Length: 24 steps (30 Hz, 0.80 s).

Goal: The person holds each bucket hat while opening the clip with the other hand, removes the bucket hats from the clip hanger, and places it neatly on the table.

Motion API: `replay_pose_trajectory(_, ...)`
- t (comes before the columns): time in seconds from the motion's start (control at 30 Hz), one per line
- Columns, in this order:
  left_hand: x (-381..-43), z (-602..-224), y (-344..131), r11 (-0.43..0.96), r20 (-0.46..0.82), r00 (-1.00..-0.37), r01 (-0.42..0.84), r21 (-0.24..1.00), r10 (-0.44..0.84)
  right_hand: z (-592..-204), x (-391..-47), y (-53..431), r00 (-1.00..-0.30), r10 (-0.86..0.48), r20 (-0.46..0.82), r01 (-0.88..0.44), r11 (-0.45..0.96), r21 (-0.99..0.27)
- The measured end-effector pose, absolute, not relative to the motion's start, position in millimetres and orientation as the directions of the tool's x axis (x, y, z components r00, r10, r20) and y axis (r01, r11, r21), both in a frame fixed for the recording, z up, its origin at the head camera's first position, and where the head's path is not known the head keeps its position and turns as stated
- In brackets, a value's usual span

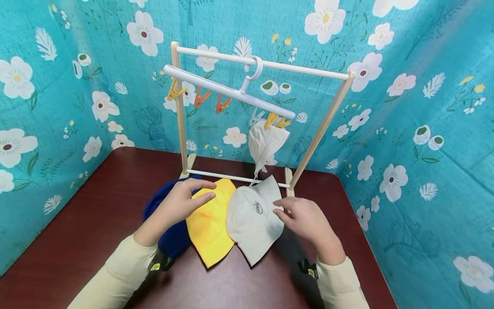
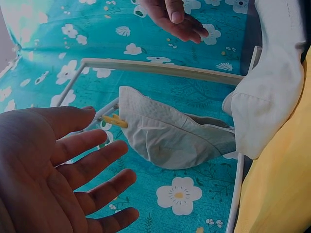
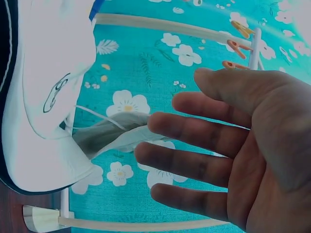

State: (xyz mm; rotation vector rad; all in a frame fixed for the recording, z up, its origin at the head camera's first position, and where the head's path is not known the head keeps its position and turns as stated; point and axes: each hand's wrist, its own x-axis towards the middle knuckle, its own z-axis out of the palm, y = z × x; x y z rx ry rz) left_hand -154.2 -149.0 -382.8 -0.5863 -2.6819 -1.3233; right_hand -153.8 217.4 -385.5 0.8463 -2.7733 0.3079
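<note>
My left hand (image 1: 181,201) hovers over the blue hat (image 1: 170,240) and the yellow bucket hat (image 1: 212,223), fingers spread and holding nothing. On the other side my right hand (image 1: 305,219) is held beside the light grey bucket hat (image 1: 247,219), which has small dark lettering; its fingers are loosely extended with nothing in them. The three hats overlap in a row on the table. Behind them a white hat (image 1: 266,143) hangs from the right end of a white hanger (image 1: 227,92), gripped by yellow clothespins (image 1: 271,120). In the left wrist view this hanging hat (image 2: 170,136) shows beyond my fingers.
A wooden rack (image 1: 324,128) with a white top rod (image 1: 301,68) carries the hanger. Orange clothespins (image 1: 201,98) and a yellow one (image 1: 175,91) hang along its left half. The dark red table (image 1: 104,206) meets a floral blue cloth (image 1: 405,128) behind and at the sides.
</note>
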Motion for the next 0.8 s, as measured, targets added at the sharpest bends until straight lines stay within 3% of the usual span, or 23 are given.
replay_pose_trajectory(0.33,-152.9,-387.6,-139.5,0.569,0.268,-0.915,0.398,0.72,0.301,-383.1,-155.4,227.3,-0.833,-0.449,0.323,-0.521,0.834,-0.185)
replay_pose_trajectory(0.8,-154.7,-373.4,-109.4,0.591,0.285,-0.891,0.449,0.67,0.354,-382.3,-157.2,226.9,-0.875,-0.398,0.277,-0.464,0.852,-0.244)
